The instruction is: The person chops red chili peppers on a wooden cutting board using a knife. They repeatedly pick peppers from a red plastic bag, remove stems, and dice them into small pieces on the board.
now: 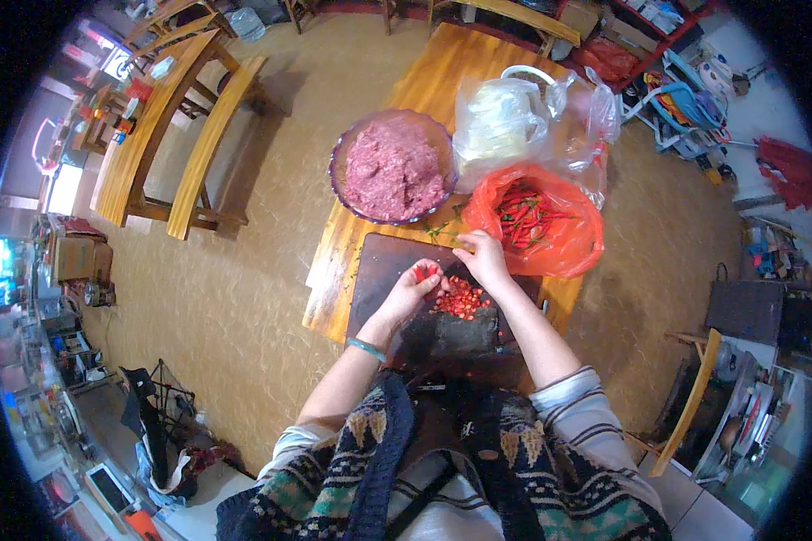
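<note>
My left hand [417, 289] is closed around red chili peppers [425, 272] above a dark cutting board [386, 264]. My right hand [482, 258] is near the board's far edge, beside the red plastic bag [578, 247]; whether its fingertips hold anything is unclear. Whole red chilies [531, 216] fill that bag. Chopped red chili [461, 299] lies heaped on the board between my wrists, against the wide blade of a cleaver [467, 333]. Green stems [438, 231] lie on the wood beyond the board. A scalloped glass bowl [338, 189] of minced meat [396, 169] stands at the far left.
Clear plastic bags [501, 122] and a white-rimmed container [528, 71] stand at the back of the wooden table [440, 57]. A wooden bench [210, 149] and a longer table [155, 122] are off to the left. A folded blue-framed item [683, 108] is at right.
</note>
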### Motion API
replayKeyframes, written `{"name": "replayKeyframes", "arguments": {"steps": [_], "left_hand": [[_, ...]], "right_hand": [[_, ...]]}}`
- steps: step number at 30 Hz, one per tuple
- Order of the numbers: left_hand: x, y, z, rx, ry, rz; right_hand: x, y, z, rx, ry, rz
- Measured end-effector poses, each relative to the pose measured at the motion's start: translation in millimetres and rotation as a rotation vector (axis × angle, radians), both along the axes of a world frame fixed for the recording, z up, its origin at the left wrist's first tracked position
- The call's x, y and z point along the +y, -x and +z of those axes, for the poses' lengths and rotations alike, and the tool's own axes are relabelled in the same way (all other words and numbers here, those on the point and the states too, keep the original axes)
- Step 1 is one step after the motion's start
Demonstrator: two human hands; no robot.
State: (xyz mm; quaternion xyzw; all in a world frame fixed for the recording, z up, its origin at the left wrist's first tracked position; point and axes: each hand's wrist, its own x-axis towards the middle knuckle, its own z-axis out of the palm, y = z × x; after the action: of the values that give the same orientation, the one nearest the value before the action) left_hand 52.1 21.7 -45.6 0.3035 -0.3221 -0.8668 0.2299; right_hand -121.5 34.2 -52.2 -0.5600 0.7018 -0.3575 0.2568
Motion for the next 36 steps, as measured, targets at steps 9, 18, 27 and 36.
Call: {"name": "replayKeyframes", "arguments": {"steps": [9,18,27,36], "left_hand": [[13,5,10,-0.24,-0.088,0.106],[1,43,17,-0.199,0.04,0.14],[0,122,24,-0.371,0.812,0.126],[6,100,17,-0.083,-0.131,0.033]], "right_hand": [[-20,101,-33,0.364,-0.16,-0.259],[-15,119,-61,0.087,-0.078,-0.306],[45,97,60,-0.686,-0.104,-0.317],[44,52,33,-0.511,0.002,-0.176]]}}
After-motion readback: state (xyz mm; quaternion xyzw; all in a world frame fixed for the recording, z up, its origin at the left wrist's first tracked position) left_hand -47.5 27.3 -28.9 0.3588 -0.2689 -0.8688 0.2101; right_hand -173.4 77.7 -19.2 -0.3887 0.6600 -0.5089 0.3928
